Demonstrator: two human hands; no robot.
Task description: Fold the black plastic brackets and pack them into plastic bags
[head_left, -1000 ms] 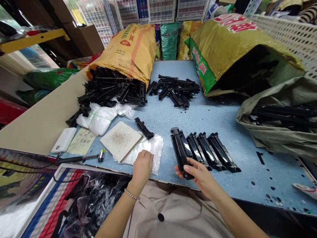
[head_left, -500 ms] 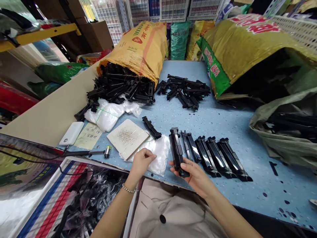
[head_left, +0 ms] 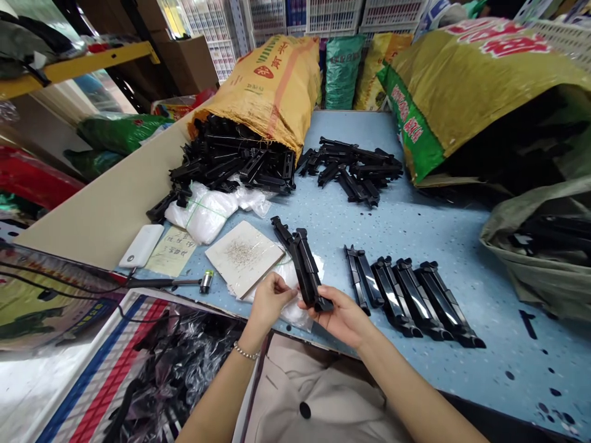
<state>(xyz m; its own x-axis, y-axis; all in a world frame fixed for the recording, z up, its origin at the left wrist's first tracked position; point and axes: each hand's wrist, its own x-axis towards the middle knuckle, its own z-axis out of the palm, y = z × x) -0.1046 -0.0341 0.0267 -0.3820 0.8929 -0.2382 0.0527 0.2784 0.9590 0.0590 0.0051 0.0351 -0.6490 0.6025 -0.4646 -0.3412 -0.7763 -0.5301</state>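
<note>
My right hand (head_left: 339, 314) is closed round the lower end of a long black plastic part (head_left: 305, 267), tilted over a stack of clear plastic bags (head_left: 295, 317). My left hand (head_left: 270, 304), wearing a beaded bracelet, is closed in a pinch close to that part's lower left side; whatever its fingertips hold is too small to make out. Behind the held part lies another black part (head_left: 281, 231), partly covered by it. To the right, several similar black parts (head_left: 397, 298) lie side by side in a slanted row. Left of the bags sits a square white board (head_left: 242, 255) strewn with tiny brownish bits.
An orange sack (head_left: 272, 80) spills black parts (head_left: 240, 160) at the back left. More parts (head_left: 353, 169) are heaped behind. An olive sack (head_left: 480, 86) and a grey-green bag (head_left: 517, 234) stand right. A screwdriver-like tool (head_left: 161, 283) and white device (head_left: 141, 246) lie left.
My right hand has carried the black part left, over the plastic bags and up to my left hand. My left hand stays pinched in nearly the same place. The view has shifted slightly.
</note>
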